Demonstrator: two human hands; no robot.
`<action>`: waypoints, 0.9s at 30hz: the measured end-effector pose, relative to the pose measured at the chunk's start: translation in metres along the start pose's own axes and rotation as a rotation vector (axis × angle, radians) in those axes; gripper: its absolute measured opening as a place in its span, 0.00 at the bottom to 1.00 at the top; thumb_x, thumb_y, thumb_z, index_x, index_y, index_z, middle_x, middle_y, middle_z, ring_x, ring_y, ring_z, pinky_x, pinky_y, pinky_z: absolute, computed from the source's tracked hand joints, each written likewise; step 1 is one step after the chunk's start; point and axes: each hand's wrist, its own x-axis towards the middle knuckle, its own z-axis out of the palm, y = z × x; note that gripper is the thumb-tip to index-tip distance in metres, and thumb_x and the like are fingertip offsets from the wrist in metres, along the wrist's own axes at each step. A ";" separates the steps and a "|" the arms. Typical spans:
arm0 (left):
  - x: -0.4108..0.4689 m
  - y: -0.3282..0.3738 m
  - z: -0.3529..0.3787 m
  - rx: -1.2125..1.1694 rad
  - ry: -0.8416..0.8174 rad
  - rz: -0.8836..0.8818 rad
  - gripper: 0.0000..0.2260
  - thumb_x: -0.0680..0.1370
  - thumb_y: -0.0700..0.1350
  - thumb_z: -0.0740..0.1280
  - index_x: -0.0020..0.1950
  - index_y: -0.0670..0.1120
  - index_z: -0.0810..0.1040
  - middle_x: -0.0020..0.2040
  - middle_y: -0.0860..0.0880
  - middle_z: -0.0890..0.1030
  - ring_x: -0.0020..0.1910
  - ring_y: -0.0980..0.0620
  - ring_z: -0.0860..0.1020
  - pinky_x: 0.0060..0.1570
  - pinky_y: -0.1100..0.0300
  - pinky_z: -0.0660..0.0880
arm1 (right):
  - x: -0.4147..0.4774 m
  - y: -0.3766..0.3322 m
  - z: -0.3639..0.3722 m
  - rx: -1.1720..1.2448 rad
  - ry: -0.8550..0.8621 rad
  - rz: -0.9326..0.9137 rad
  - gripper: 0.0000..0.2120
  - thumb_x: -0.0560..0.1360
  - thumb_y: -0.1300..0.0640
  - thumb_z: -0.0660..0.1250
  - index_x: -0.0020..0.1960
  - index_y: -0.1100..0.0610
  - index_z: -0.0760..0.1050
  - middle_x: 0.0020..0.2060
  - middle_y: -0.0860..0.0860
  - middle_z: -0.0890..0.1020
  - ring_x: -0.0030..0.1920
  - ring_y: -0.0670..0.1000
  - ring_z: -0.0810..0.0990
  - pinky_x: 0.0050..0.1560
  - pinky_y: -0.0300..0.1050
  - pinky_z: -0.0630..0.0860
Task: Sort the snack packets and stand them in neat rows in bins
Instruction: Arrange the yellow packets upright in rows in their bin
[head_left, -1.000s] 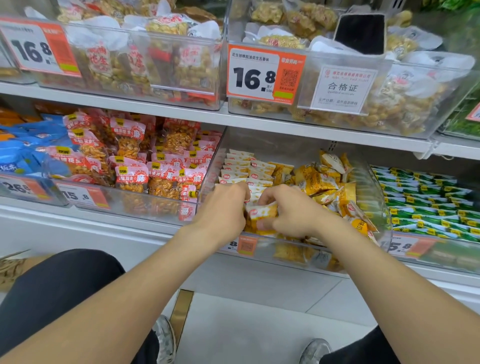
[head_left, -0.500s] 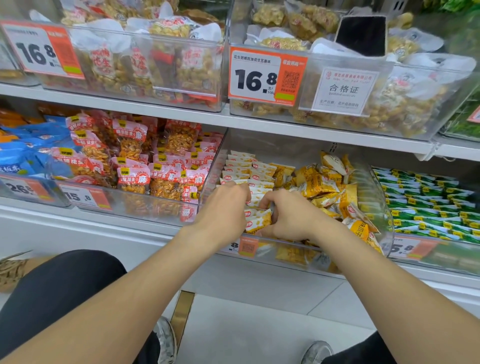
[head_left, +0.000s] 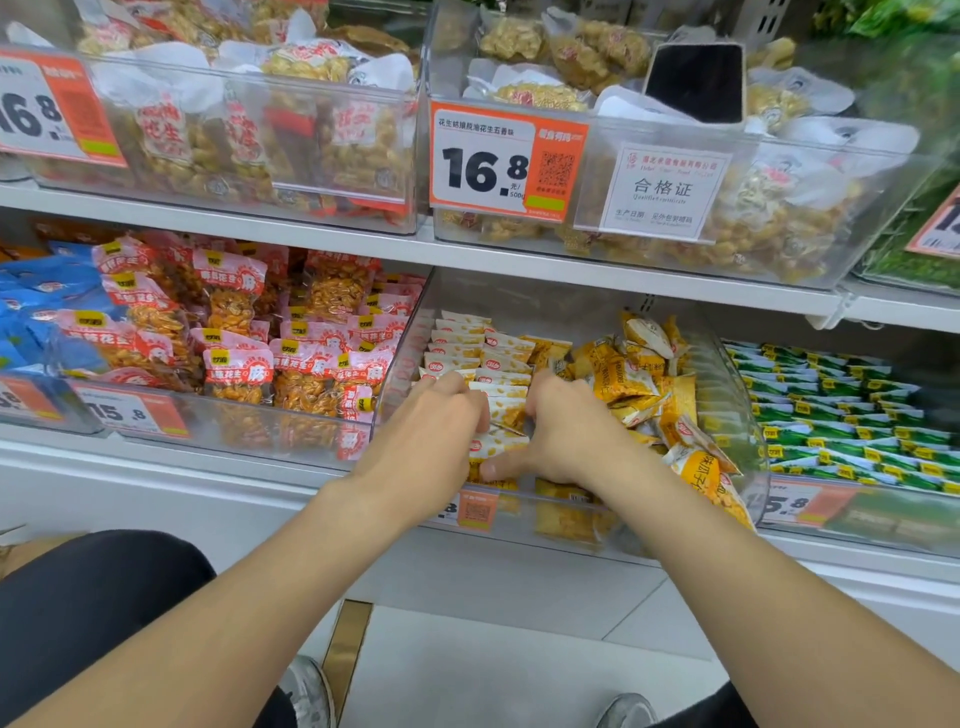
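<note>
Snack packets (head_left: 501, 415) are being gripped between left hand (head_left: 431, 415) and right hand (head_left: 566, 436), fingers curled, inside the clear bin (head_left: 740, 441). Judged light, crinkly, slippery; sealed edges are being favoured as hold points.

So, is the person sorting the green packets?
No, the left hand and right hand are both in the middle bin, among yellow packets; the green packets sit untouched in the bin to the right.

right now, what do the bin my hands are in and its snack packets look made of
The clear bin seems rigid transparent plastic, acrylic-like and glossy: packets show through its walls, which catch reflections. The snack packets are likely thin printed plastic film, slightly shiny, with flat end seals and soft creases.
</note>
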 end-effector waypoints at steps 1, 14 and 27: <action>0.000 -0.001 0.000 0.020 -0.012 0.022 0.16 0.78 0.33 0.66 0.58 0.51 0.83 0.59 0.49 0.76 0.59 0.46 0.73 0.52 0.45 0.78 | -0.001 0.002 -0.011 0.006 0.018 -0.005 0.43 0.56 0.33 0.85 0.59 0.56 0.72 0.51 0.52 0.78 0.52 0.54 0.78 0.33 0.43 0.69; 0.002 0.015 -0.003 -0.078 -0.084 0.167 0.12 0.82 0.44 0.63 0.59 0.54 0.83 0.54 0.55 0.82 0.57 0.53 0.79 0.53 0.51 0.79 | -0.024 0.048 -0.046 -0.339 0.019 -0.148 0.15 0.71 0.55 0.80 0.55 0.46 0.81 0.49 0.47 0.79 0.54 0.54 0.79 0.49 0.53 0.81; 0.005 0.039 -0.030 -1.242 -0.105 -0.273 0.16 0.76 0.42 0.78 0.63 0.49 0.81 0.58 0.49 0.86 0.50 0.48 0.88 0.49 0.54 0.85 | -0.045 0.038 -0.059 0.776 0.160 -0.116 0.04 0.83 0.60 0.70 0.53 0.58 0.83 0.42 0.55 0.88 0.41 0.53 0.88 0.49 0.59 0.86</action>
